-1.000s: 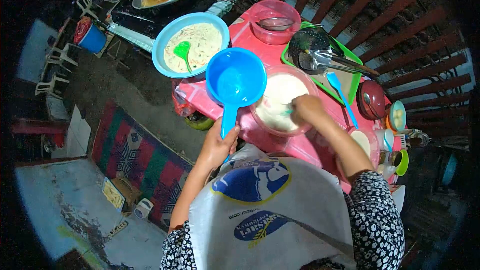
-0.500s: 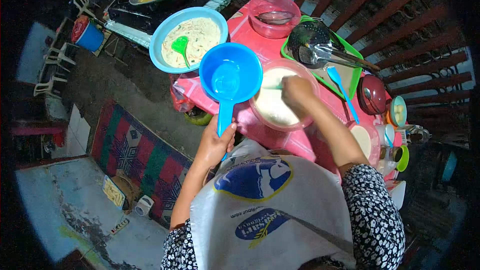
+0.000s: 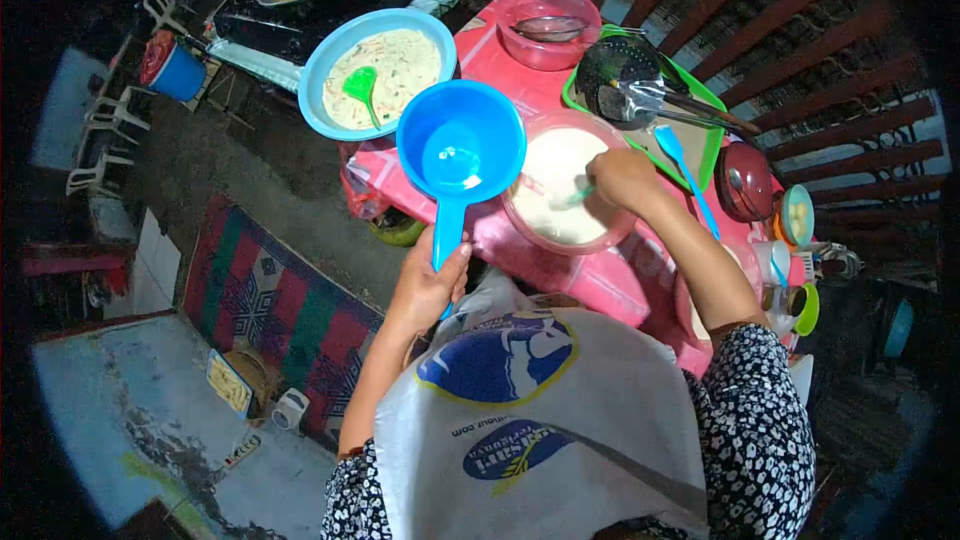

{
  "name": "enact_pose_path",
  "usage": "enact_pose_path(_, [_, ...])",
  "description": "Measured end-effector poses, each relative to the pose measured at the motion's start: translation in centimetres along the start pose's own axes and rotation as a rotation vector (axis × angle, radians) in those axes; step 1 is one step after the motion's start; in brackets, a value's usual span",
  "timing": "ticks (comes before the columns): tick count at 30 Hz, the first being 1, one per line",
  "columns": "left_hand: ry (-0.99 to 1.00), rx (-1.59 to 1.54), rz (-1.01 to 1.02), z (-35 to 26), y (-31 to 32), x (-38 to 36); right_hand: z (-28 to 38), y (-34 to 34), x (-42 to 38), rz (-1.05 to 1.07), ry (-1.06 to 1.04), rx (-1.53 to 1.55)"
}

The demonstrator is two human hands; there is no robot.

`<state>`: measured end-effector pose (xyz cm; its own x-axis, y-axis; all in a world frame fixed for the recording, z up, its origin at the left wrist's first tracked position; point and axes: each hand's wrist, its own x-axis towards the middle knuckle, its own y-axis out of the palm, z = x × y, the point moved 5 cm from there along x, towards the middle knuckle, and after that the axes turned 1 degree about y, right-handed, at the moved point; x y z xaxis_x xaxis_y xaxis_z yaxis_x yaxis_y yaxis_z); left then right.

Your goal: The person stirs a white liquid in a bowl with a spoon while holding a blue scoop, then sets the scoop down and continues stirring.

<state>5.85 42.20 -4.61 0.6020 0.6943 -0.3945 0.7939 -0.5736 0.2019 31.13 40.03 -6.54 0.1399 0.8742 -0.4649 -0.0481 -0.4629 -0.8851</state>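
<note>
Left hand [image 3: 432, 280] with fingers wrapped around blue dipper's handle, right hand [image 3: 624, 180] over pink bowl [image 3: 517, 208] of pale batter, fingers closed on green utensil [image 3: 572, 199].

The blue dipper [image 3: 459, 145] is held open side up, its round, glossy cup aimed at the view and its straight handle pointing to about six o'clock. Between three and four o'clock from the cup, the see-through pink bowl [image 3: 519, 223] sits upright on the tabletop, holding smooth, creamy white batter [image 3: 560, 160]. A green utensil [image 3: 574, 198] dips into it near the middle, blurred and partly hidden.
</note>
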Motion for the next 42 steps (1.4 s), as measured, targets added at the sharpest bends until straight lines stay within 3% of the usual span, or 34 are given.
enact_pose_path(3, [0.001, 0.025, 0.012, 0.0, 0.1, 0.1, 2.4, -1.0, 0.3, -0.297, -0.026, 0.060])
enact_pose_path(4, [0.009, 0.073, 0.012, -0.2, 0.1, 0.1, 3.7, 1.2, 1.0, -0.121, -0.045, -0.002])
enact_pose_path(6, [0.000, 0.037, 0.002, -0.2, -0.2, 0.1, 2.3, 5.0, 1.4, -0.164, -0.037, 0.023])
enact_pose_path(8, [-0.014, -0.011, -0.015, 0.1, -0.3, -0.1, 1.0, 1.1, -0.7, -0.044, 0.016, 0.011])
enact_pose_path(10, [-0.015, 0.006, -0.010, -0.1, -0.3, 0.0, 0.8, 0.4, -0.4, -0.050, -0.048, -0.103])
enact_pose_path(12, [-0.021, 0.009, -0.004, 0.1, -0.1, 0.1, 2.5, 0.4, -0.7, -0.242, -0.044, 0.018])
enact_pose_path(13, [-0.019, 0.009, -0.001, 0.1, 0.0, 0.2, 3.3, 2.5, 0.1, -0.241, -0.142, -0.047])
enact_pose_path(17, [-0.023, 0.038, 0.008, -0.1, -0.1, 0.1, -0.8, 2.2, -1.4, -0.166, 0.038, 0.011])
enact_pose_path(20, [-0.012, 0.026, 0.025, 0.0, 0.1, 0.3, -1.4, 0.5, -2.6, -0.334, -0.019, 0.101])
enact_pose_path(24, [-0.012, 0.035, 0.014, -0.3, 0.4, 0.4, 0.3, 4.8, -2.0, -0.299, -0.131, 0.062])
enact_pose_path(28, [-0.032, 0.024, 0.001, -0.3, 0.5, 0.4, -2.0, 0.9, -2.3, -0.402, 0.064, -0.007])
enact_pose_path(30, [-0.018, 0.016, 0.008, -0.2, 0.7, 0.5, -0.7, -0.3, -3.7, -0.262, 0.017, 0.104])
enact_pose_path(31, [-0.008, 0.010, 0.013, 0.0, 0.7, 0.5, -0.1, 1.6, -3.7, -0.351, -0.109, 0.112])
enact_pose_path(32, [-0.009, 0.009, 0.011, -0.1, 0.8, 0.5, 0.5, 3.8, -3.1, -0.311, -0.169, 0.096])
enact_pose_path(34, [-0.016, 0.016, -0.003, -0.3, 0.9, 0.5, -0.4, 3.9, -2.3, -0.301, -0.082, 0.032])
enact_pose_path(38, [-0.021, 0.035, -0.008, -0.3, 0.9, 0.5, -2.7, 1.3, -2.6, -0.483, -0.013, -0.099])
enact_pose_path(40, [-0.008, -0.013, -0.007, -0.3, 1.0, 0.4, -0.9, 1.1, -4.9, -0.362, -0.212, -0.058])
enact_pose_path(42, [-0.007, -0.005, -0.006, -0.3, 1.0, 0.6, 0.5, 4.2, -5.2, -0.430, -0.333, -0.127])
